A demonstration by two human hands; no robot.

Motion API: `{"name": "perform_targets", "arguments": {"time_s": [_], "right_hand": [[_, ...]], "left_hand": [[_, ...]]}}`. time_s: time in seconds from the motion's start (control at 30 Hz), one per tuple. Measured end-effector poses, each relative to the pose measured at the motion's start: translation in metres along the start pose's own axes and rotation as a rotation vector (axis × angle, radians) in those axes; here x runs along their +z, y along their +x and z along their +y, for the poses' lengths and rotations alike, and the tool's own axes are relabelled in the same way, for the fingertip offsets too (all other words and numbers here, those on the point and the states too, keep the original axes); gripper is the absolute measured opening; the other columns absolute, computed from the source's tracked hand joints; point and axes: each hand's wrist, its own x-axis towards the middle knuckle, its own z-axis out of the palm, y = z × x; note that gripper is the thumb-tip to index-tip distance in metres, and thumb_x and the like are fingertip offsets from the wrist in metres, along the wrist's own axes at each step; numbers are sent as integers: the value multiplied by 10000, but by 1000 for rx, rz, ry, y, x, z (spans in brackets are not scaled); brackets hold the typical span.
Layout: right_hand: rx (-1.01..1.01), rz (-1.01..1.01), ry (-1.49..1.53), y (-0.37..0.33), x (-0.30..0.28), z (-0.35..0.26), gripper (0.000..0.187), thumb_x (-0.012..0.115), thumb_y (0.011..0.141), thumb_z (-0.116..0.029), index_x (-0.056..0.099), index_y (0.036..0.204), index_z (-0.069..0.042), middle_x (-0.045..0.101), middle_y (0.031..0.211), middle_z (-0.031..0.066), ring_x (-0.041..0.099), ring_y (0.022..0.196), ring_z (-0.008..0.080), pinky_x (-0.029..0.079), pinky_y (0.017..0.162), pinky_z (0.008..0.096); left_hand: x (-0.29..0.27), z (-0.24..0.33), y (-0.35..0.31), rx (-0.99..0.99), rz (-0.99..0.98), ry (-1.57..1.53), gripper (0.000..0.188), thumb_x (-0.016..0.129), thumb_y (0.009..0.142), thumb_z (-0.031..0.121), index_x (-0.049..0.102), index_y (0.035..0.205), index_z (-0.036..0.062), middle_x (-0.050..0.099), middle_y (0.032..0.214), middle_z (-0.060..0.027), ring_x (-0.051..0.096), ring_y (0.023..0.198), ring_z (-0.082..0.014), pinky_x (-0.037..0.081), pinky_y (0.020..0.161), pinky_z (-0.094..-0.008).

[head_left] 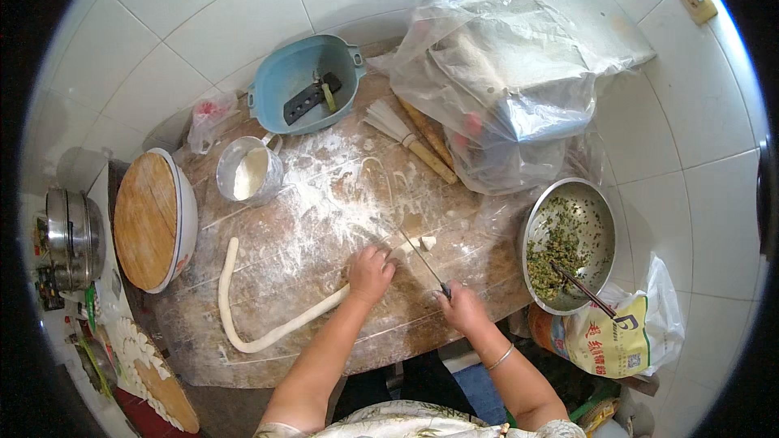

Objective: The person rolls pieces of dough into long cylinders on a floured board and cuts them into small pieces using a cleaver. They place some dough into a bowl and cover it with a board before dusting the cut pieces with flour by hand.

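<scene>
A long dough rope (pixel 276 339) curves in a U on the floured wooden table (pixel 324 251). My left hand (pixel 372 273) rests near its right end, fingers curled over the dough. In my right hand (pixel 464 308) is the dark handle of a knife (pixel 419 253); its thin blade slants up and left across the rope's end, just right of my left fingers. Beyond the blade lies a small dough piece (pixel 428 242). Whether the blade is through the dough is hard to tell.
Right: a metal bowl (pixel 604 253) of chopped green filling with chopsticks (pixel 586 290). Behind: a plastic-covered bundle (pixel 503 89), a brush (pixel 412 142), a blue basin (pixel 268 85) and a cup (pixel 251 172) of flour. Left: a white basin (pixel 187 219) under a wooden lid (pixel 146 221).
</scene>
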Motion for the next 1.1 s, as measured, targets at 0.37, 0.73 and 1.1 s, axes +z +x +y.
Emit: {"name": "perform_targets", "arguments": {"time_s": [0.37,0.73,1.1], "right_hand": [[44,51,71,26,31,-4,261,623,867,-240,568,935,6,619,807,274,601,793,457,479,688,509],[41,-68,0,-12,6,-23,291,623,872,-264,556,868,18,606,774,294,585,766,477,469,662,526],[18,-17,126,5,29,-13,334,618,893,-325,568,909,5,618,750,269,601,741,461,481,634,509]], "left_hand": [[-22,-6,-25,146,-44,3,347,682,747,185,654,1087,118,587,1026,-85,556,969,-298,444,831,-433],[-28,-3,-36,217,-66,-29,400,729,692,104,623,1078,100,548,1007,-100,536,934,-318,433,830,-446],[-20,-35,-42,-63,79,-85,276,711,756,255,683,953,63,581,937,-108,549,926,-314,450,835,-426]]}}
